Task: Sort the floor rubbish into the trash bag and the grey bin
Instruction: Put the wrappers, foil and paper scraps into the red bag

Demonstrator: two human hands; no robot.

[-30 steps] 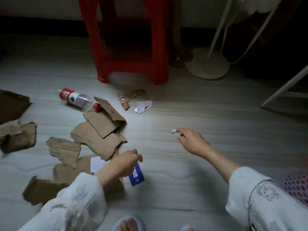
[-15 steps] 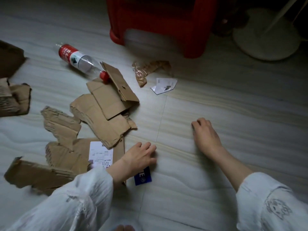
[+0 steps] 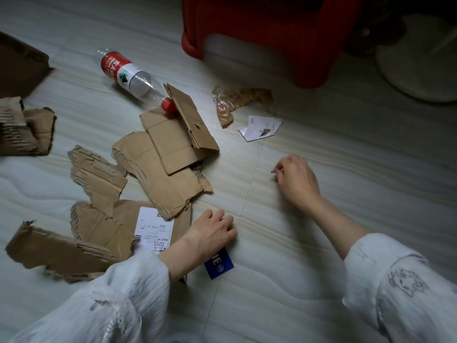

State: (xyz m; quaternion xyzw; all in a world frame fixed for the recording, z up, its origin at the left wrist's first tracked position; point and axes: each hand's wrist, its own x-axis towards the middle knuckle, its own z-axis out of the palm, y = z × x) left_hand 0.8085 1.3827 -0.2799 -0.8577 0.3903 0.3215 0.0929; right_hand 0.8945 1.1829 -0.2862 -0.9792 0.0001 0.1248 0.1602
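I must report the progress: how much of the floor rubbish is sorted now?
Nothing looks sorted yet; neither bag nor bin is in view. In hand: the right hand pinches a small scrap, and the left hand holds a blue card. Left on the floor: the plastic bottle, torn cardboard pieces, a crumpled wrapper and a white paper.

Dim, cool light falls from the left, corners sink into shadow, and wide-angle edges bend slightly.
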